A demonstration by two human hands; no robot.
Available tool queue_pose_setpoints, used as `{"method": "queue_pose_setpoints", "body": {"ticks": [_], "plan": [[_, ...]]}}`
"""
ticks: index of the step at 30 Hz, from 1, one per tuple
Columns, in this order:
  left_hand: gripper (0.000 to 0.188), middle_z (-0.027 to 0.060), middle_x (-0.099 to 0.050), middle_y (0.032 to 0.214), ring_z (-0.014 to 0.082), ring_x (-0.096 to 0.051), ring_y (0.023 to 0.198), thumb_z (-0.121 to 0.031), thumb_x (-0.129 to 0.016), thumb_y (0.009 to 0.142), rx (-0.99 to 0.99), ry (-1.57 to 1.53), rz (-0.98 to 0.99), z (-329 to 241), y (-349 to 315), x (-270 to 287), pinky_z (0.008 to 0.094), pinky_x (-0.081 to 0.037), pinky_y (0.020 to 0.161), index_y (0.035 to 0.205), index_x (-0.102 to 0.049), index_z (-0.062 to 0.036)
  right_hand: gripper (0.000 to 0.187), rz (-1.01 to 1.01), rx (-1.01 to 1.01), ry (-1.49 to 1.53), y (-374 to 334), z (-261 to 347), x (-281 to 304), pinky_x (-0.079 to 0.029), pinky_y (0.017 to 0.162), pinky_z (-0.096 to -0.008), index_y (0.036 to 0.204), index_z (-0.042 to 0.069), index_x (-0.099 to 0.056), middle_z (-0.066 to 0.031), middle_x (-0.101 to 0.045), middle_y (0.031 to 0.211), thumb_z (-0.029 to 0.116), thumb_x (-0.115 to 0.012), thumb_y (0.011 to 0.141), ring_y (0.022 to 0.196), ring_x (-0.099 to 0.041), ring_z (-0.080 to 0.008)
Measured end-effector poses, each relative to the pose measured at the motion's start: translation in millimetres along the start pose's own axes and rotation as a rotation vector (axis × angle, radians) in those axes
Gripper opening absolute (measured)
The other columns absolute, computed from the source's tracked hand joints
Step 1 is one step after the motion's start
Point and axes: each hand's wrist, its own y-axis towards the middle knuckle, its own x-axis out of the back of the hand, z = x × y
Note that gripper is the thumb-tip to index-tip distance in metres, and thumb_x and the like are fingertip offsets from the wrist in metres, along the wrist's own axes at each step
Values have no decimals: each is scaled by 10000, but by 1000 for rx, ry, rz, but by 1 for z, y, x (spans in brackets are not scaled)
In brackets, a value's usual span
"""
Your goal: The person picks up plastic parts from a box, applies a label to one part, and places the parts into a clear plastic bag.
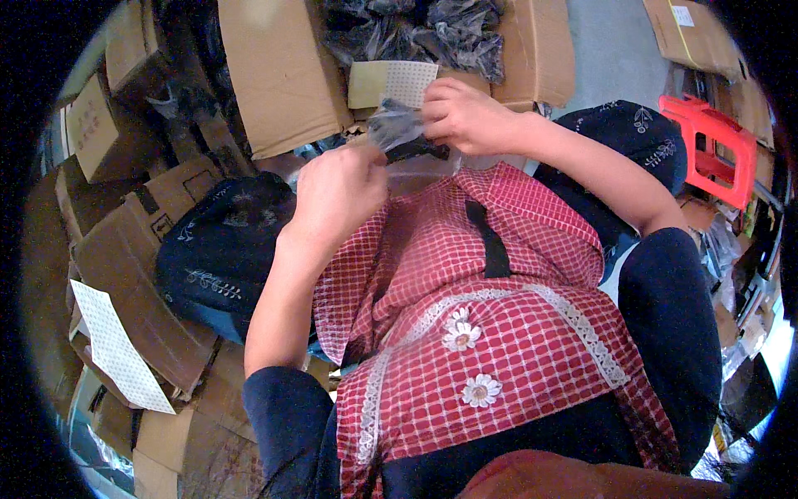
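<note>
A clear plastic bag (394, 123) is stretched between my hands, above my lap. My right hand (465, 118) pinches its right side, fingers pressed together. My left hand (342, 185) is closed at the bag's lower left; its fingertips are partly hidden behind the back of the hand. Just beyond the bag, a sheet of small round labels (411, 83) lies against the near side of an open cardboard box (287, 75). Something dark shows under the bag, too covered to name.
Dark items in clear plastic (416, 33) fill the open box. Flattened cartons (141, 258) are piled at the left, with another label sheet (120, 349) on them. A red plastic stool (711, 150) stands at the right, near another carton (694, 37).
</note>
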Motion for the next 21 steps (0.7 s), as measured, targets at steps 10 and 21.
{"method": "queue_pose_setpoints", "body": {"ticks": [10, 21], "plan": [[234, 174, -675, 866, 363, -656, 800, -185, -588, 830, -54, 46, 54, 0, -3, 0, 465, -525, 724, 1010, -686, -72, 198, -27, -33, 118, -2, 0, 15, -421, 968, -445, 868, 73, -701, -53, -600, 949, 86, -704, 671, 1084, -531, -301], [255, 199, -681, 919, 371, -661, 831, -165, -592, 822, -69, -44, -94, -4, -2, 4, 453, -530, 740, 1040, -685, -72, 250, 113, 107, -36, 4, 8, 15, -366, 1071, -466, 840, 102, -698, -93, -576, 1085, 148, -685, 595, 1164, -500, -309]]}}
